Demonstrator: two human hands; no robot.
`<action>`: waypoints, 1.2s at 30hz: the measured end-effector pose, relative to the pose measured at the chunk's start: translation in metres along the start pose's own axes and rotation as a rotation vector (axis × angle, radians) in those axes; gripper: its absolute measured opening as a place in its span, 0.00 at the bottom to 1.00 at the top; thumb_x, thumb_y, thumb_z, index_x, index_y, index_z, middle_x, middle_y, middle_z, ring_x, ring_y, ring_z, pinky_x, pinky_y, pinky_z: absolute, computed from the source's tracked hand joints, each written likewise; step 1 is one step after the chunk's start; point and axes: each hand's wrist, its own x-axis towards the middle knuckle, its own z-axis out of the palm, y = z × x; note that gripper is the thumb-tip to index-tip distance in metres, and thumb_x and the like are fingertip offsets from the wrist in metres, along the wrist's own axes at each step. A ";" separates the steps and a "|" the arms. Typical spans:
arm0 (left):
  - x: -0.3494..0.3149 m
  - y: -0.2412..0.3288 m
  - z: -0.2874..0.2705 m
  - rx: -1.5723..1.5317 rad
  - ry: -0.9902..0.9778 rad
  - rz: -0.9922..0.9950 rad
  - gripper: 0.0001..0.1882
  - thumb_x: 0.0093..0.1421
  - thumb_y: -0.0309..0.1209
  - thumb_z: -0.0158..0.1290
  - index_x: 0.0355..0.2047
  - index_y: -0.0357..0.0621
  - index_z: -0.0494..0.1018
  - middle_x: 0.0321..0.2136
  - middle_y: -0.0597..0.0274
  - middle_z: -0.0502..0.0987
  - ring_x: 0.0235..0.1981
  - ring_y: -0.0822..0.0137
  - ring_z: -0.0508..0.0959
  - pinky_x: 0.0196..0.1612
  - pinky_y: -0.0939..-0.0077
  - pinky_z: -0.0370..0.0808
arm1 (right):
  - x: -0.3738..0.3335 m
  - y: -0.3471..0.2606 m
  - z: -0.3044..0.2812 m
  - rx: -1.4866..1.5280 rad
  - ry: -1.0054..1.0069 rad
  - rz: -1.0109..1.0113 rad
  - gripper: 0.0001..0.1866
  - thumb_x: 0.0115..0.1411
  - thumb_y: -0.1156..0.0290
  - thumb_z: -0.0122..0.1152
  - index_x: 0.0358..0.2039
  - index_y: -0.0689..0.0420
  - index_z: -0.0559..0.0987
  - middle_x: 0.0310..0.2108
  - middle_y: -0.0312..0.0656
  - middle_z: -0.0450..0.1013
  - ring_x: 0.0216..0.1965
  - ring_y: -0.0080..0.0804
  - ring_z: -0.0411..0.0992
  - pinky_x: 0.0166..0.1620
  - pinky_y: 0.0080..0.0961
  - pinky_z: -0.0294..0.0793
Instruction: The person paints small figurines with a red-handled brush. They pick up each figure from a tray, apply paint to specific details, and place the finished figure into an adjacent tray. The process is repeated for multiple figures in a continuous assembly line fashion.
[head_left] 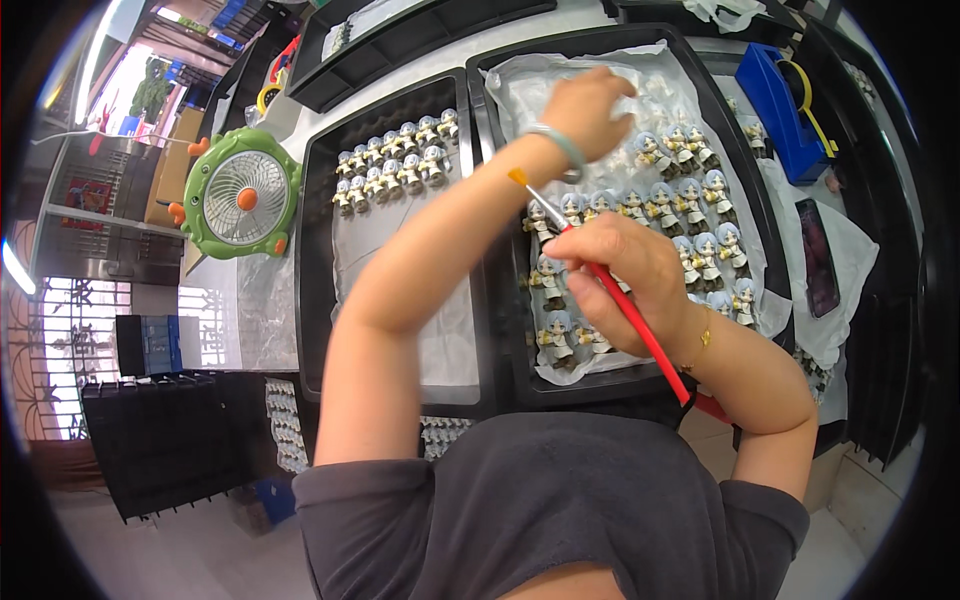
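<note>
My right hand (635, 275) is closed round a paintbrush (625, 305) with a red handle, silver ferrule and yellow bristles pointing up and left. Beneath it, rows of small blue-haired figurines (662, 205) stand in the right black tray (520, 345). My left arm reaches across both trays. Over the far part of the right tray, my left hand (590, 115) hovers above the crinkled plastic sheet (520, 95), slightly blurred, finger and thumb apart with nothing visible between them. The left tray (312, 330) holds two rows of similar figurines (375, 182) at its far end.
A green fan (240, 195) stands left of the trays. At the right are a blue tape dispenser (780, 120) and a dark phone (818, 260) on plastic sheeting. Another black tray (400, 50) lies behind; a dark crate (160, 440) is at the lower left.
</note>
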 end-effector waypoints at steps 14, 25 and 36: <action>-0.047 0.003 -0.045 -0.897 -0.105 -0.506 0.16 0.61 0.35 0.41 0.47 0.42 0.64 0.36 0.54 0.73 0.27 0.73 0.71 0.31 0.81 0.70 | -0.004 0.007 0.008 0.055 0.118 0.033 0.09 0.46 0.74 0.55 0.31 0.52 0.72 0.21 0.36 0.67 0.24 0.36 0.69 0.28 0.29 0.68; -0.186 0.036 -0.114 -1.492 -0.013 -0.344 0.44 0.39 0.19 0.53 0.56 0.53 0.46 0.52 0.47 0.58 0.36 0.69 0.67 0.38 0.77 0.64 | 0.004 0.004 -0.005 0.063 -0.050 0.127 0.11 0.46 0.80 0.52 0.33 0.58 0.73 0.22 0.40 0.67 0.21 0.31 0.65 0.26 0.22 0.65; -0.193 0.042 -0.119 -1.493 0.025 -0.380 0.41 0.37 0.18 0.49 0.52 0.54 0.46 0.50 0.44 0.59 0.32 0.69 0.66 0.32 0.77 0.62 | 0.007 0.006 -0.004 0.011 -0.066 0.166 0.10 0.49 0.81 0.49 0.34 0.61 0.73 0.21 0.40 0.66 0.22 0.26 0.64 0.28 0.19 0.64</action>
